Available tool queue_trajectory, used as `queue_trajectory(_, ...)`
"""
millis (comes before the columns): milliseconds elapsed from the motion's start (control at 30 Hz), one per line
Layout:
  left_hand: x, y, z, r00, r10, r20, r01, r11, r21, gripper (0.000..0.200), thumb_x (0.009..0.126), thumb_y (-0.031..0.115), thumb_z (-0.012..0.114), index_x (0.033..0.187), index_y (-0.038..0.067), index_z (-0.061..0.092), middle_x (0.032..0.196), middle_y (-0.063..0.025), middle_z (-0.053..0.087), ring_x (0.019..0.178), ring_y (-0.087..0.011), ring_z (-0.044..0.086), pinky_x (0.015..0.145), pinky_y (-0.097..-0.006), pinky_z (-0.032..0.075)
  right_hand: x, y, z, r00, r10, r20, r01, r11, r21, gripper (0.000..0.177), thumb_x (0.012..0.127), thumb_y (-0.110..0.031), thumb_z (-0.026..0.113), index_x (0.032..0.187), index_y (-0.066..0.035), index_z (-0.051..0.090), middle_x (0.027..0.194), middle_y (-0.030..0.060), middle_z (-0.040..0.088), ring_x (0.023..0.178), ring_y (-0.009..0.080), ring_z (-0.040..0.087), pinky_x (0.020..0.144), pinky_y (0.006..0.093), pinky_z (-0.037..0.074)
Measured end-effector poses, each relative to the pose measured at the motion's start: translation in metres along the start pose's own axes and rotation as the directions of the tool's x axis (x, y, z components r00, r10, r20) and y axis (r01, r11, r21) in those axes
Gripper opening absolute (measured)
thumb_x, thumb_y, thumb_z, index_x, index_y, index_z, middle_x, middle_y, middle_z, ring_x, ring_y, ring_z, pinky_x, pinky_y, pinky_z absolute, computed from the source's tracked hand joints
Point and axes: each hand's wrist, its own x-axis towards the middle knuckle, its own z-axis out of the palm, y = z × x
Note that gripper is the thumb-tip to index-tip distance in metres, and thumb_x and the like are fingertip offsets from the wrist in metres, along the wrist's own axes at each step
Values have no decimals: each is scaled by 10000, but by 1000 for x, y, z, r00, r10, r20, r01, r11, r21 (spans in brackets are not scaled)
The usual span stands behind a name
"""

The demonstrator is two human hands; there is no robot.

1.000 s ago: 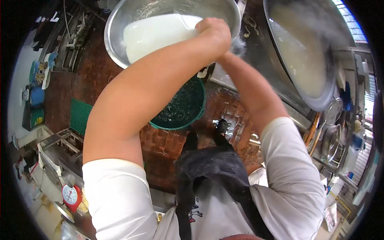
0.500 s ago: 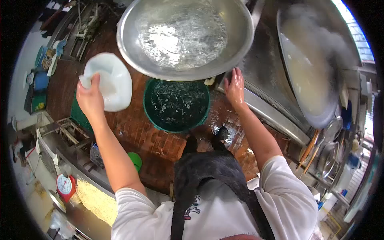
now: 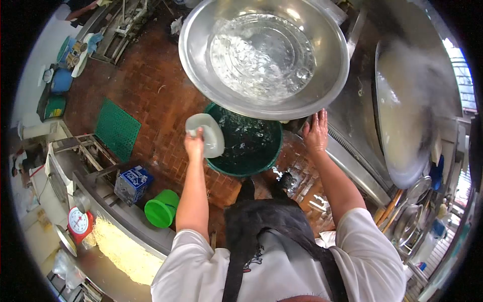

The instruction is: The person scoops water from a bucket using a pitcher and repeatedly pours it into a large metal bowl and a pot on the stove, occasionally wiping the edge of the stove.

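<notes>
A whitish bowl-like scoop (image 3: 214,135) is gripped at its edge by my left hand (image 3: 194,144), over the left rim of a dark green tub (image 3: 251,151) of water on the floor. My right hand (image 3: 315,132) has its fingers stretched out, with the fingertips at the lower right rim of a large metal basin (image 3: 198,75). Rippling water lies in the basin, which stands above and beyond the tub. Nothing shows in my right hand, though its palm is turned from view.
A steaming wide pan (image 3: 402,116) stands on the metal stove (image 3: 352,90) at the right. A bright green bucket (image 3: 161,208), a blue box (image 3: 133,184) and a green mat (image 3: 117,130) are at the left. A red scale (image 3: 79,222) and yellow noodles (image 3: 126,251) lie lower left.
My left hand has moved right and down with the scoop, from beside the basin to the tub's edge. My right hand stays near the basin's rim. The view has shifted left.
</notes>
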Motion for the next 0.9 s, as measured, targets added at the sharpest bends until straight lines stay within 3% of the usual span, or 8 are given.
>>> queue_trajectory(33, -3, -5, 10, 999, -52, 15, 53, 996, -78, 346, 858, 278, 748, 984, -21, 627, 785, -57, 667, 631, -127, 567, 576, -314, 458, 0, 0, 0, 1000, 17, 16, -17, 1000, 6, 550, 867, -244, 584, 1342, 16, 483, 1533, 220, 287, 1393, 392, 319, 1132, 456, 304)
queue_trajectory(67, -3, -10, 17, 997, -81, 12, 80, 995, 53, 402, 852, 287, 754, 1052, -39, 631, 844, -85, 678, 680, -152, 587, 619, -330, 479, -1, 0, -1, 999, 35, 33, -36, 999, 12, 553, 864, -245, 587, 1341, 15, 483, 1537, 218, 280, 1389, 391, 325, 1128, 456, 309)
queue_trajectory(133, -15, -12, 29, 994, -91, 56, 85, 992, 96, 464, 864, 284, 732, 1119, -83, 605, 1011, -164, 685, 888, -230, 648, 781, -365, 498, -2, 1, -1, 999, 35, 37, -35, 999, 8, 565, 866, -250, 585, 1358, 0, 468, 1550, 199, 262, 1360, 391, 360, 1110, 462, 326)
queue_trajectory(200, -13, -30, 34, 981, -148, 129, 138, 987, 85, 447, 869, 265, 724, 1111, -90, 602, 1046, -173, 683, 939, -236, 652, 811, -356, 490, -1, 1, -2, 998, 51, 43, -52, 998, 28, 569, 868, -251, 581, 1370, -12, 459, 1553, 190, 260, 1344, 391, 377, 1103, 466, 330)
queue_trajectory(533, -79, 43, 41, 935, -302, 185, 260, 941, 218, 466, 858, 176, 709, 1174, -109, 520, 989, -148, 663, 870, -192, 632, 754, -315, 487, 0, 4, -3, 1000, 18, -21, -17, 996, 90, 601, 852, -235, 598, 1393, -23, 442, 1530, 194, 307, 1206, 391, 504, 1019, 456, 412)
queue_trajectory(667, -72, -5, 36, 935, -255, 248, 199, 953, 228, 428, 841, 183, 698, 1134, -99, 562, 1016, -157, 665, 882, -210, 636, 767, -341, 496, -4, 4, -6, 998, 2, -66, 1, 998, 56, 623, 847, -241, 604, 1403, -22, 426, 1521, 201, 321, 1140, 392, 547, 971, 457, 444)
queue_trajectory(833, -96, -4, 26, 929, -189, 318, 142, 976, 164, 314, 843, 185, 703, 1035, -40, 597, 919, -92, 663, 804, -174, 606, 745, -322, 467, -6, 1, -19, 998, 47, -37, -44, 994, 96, 609, 852, -253, 609, 1395, -38, 437, 1512, 194, 340, 1142, 386, 550, 969, 453, 449)
queue_trajectory(900, -105, -7, 22, 931, -190, 312, 151, 978, 145, 203, 854, 194, 701, 893, 24, 597, 873, -52, 664, 819, -158, 598, 767, -306, 447, -7, 2, -20, 997, 58, -44, -52, 992, 112, 598, 857, -258, 609, 1394, -57, 443, 1508, 192, 347, 1146, 383, 550, 973, 454, 447)
